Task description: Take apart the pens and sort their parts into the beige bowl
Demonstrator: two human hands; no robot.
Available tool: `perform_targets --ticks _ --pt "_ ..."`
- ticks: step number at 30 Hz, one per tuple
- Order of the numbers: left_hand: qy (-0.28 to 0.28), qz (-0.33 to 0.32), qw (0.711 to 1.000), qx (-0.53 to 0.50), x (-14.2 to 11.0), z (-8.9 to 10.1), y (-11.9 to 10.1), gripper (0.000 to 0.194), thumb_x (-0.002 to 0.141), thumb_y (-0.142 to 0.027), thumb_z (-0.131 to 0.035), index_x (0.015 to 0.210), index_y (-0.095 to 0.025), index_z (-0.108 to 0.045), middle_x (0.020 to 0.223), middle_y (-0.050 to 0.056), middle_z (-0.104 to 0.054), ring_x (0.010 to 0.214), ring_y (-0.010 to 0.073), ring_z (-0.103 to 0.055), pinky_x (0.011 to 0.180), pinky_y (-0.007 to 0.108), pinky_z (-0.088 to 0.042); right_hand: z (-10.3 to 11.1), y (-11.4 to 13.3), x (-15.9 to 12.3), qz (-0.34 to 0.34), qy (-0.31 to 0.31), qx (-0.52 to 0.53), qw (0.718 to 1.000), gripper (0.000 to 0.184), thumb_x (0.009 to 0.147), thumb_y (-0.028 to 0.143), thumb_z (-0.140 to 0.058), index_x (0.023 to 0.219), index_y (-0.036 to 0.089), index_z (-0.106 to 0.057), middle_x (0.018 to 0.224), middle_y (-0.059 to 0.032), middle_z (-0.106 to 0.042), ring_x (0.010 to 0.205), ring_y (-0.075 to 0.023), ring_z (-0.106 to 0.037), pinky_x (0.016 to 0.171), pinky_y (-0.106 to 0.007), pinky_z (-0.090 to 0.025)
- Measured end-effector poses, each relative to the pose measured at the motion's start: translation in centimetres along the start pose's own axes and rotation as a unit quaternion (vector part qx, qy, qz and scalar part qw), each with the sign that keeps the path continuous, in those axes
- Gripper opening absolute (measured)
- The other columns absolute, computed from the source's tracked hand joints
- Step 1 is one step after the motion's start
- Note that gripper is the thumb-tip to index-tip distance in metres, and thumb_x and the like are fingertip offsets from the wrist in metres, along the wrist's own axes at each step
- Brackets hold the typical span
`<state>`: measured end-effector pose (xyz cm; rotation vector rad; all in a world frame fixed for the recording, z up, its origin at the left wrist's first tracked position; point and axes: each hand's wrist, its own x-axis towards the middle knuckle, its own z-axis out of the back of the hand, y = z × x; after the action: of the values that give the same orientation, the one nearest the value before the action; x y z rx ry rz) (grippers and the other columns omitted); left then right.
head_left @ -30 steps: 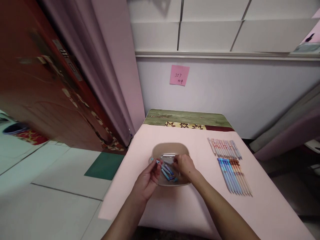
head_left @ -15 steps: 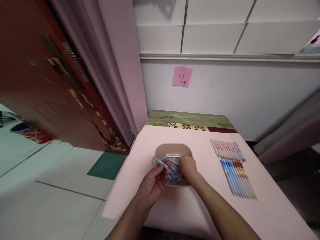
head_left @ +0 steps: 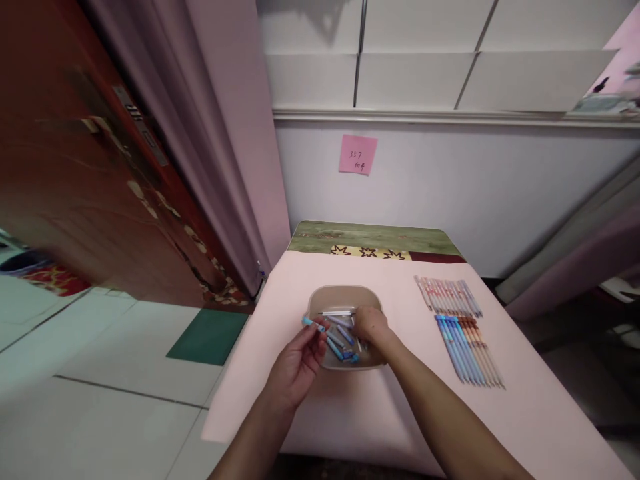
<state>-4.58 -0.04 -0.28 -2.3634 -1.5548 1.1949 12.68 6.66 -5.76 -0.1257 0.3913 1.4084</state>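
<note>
My left hand [head_left: 299, 360] pinches a short light-blue pen part [head_left: 313, 325] between thumb and fingers, over the left side of a beige plastic basin [head_left: 345, 294]. My right hand [head_left: 371, 325] reaches into the basin's right side, its fingers curled downward. Whatever is between those fingertips is hidden. Inside the basin lie loose pen pieces: a thin white refill [head_left: 336, 313] along the back, a blue-tipped barrel [head_left: 345, 333] in the middle, and small blue parts [head_left: 349, 357] at the front.
Right of the basin, a row of blue and brown pens [head_left: 470, 350] lies side by side. Behind it is a row of pale pens with reddish marks [head_left: 447, 296]. A pink cloth [head_left: 280, 400] covers the table. A pink note [head_left: 358, 155] sticks to the wall.
The view has shifted slightly. My left hand has drawn a little left with the light-blue part, uncovering more pieces in the basin. My right hand stays in the basin.
</note>
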Motion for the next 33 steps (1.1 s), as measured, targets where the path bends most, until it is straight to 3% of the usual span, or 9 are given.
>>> perform_targets --ticks 5,8,13,16,20,27,30,33 --pt "0.005 0.005 1.000 0.008 -0.1 -0.2 0.2 0.015 0.085 -0.004 -0.052 0.093 -0.006 -0.064 0.084 0.011 -0.071 0.059 0.0103 -0.065 0.051 0.016 -0.055 1.2 0.3 -0.4 0.015 0.034 0.040 0.998 0.030 0.067 0.026 -0.065 0.091 0.010 -0.073 0.093 -0.0195 -0.072 0.091 -0.0281 -0.068 0.070 -0.029 -0.052" --pt "0.011 -0.001 1.000 0.005 -0.1 -0.1 -0.1 0.016 0.087 -0.004 -0.049 0.092 -0.006 -0.064 0.084 0.011 -0.070 0.058 0.0095 -0.064 0.051 0.016 -0.055 2.9 -0.2 -0.9 0.043 0.070 0.075 0.994 0.022 0.071 0.024 -0.058 0.081 0.011 -0.074 0.074 -0.0141 -0.074 0.077 -0.0228 -0.070 0.065 -0.025 -0.050" --pt "0.004 -0.006 1.000 0.001 0.1 0.1 -0.4 0.016 0.088 -0.004 -0.047 0.091 -0.006 -0.063 0.082 0.011 -0.069 0.057 0.0090 -0.063 0.050 0.016 -0.055 6.1 -3.2 -1.3 0.080 0.099 0.137 0.982 0.020 0.069 0.019 -0.057 0.051 0.015 -0.065 0.050 -0.0067 -0.066 0.056 -0.0165 -0.064 0.054 -0.020 -0.045" --pt "0.006 -0.005 1.000 -0.001 0.3 0.1 -0.5 0.016 0.088 -0.005 -0.047 0.093 -0.005 -0.063 0.082 0.011 -0.069 0.058 0.0094 -0.064 0.051 0.016 -0.055 7.0 -5.1 -1.5 0.089 0.078 0.192 0.974 0.020 0.067 0.017 -0.056 0.047 0.015 -0.059 0.047 -0.0050 -0.063 0.050 -0.0143 -0.061 0.050 -0.020 -0.042" --pt "0.010 -0.007 1.000 -0.002 0.4 0.2 -0.5 0.017 0.089 -0.005 -0.046 0.093 -0.004 -0.063 0.082 0.011 -0.068 0.059 0.0096 -0.064 0.052 0.016 -0.055 6.6 -5.9 -1.8 0.102 0.056 0.301 0.946 0.009 0.071 0.015 -0.051 0.065 0.015 -0.058 0.058 -0.0024 -0.066 0.048 -0.0102 -0.058 0.048 -0.018 -0.042" --pt "0.009 -0.006 1.000 0.002 0.3 0.4 -0.2 0.017 0.088 -0.004 -0.047 0.095 -0.004 -0.062 0.085 0.011 -0.068 0.059 0.0090 -0.064 0.052 0.016 -0.055 4.8 -4.5 -2.3 0.148 0.105 0.436 0.881 0.005 0.075 0.016 -0.047 0.075 0.016 -0.053 0.066 0.0004 -0.067 0.050 -0.0070 -0.058 0.049 -0.016 -0.047" --pt "0.003 -0.005 1.000 0.001 0.2 0.5 -0.2 0.017 0.088 -0.004 -0.047 0.096 -0.004 -0.062 0.084 0.012 -0.067 0.058 0.0091 -0.064 0.051 0.016 -0.055 4.8 -4.5 -2.6 0.161 0.117 0.446 0.872 0.005 0.076 0.017 -0.049 0.075 0.016 -0.054 0.067 0.0001 -0.067 0.049 -0.0069 -0.058 0.050 -0.017 -0.049" --pt "0.004 -0.003 1.000 -0.001 0.2 0.6 -0.3 0.017 0.088 -0.004 -0.046 0.095 -0.005 -0.062 0.084 0.011 -0.067 0.058 0.0089 -0.063 0.051 0.016 -0.054 4.8 -4.6 -2.6 0.161 0.111 0.423 0.885 0.008 0.077 0.015 -0.047 0.078 0.016 -0.055 0.072 -0.0016 -0.070 0.052 -0.0077 -0.059 0.050 -0.018 -0.049"
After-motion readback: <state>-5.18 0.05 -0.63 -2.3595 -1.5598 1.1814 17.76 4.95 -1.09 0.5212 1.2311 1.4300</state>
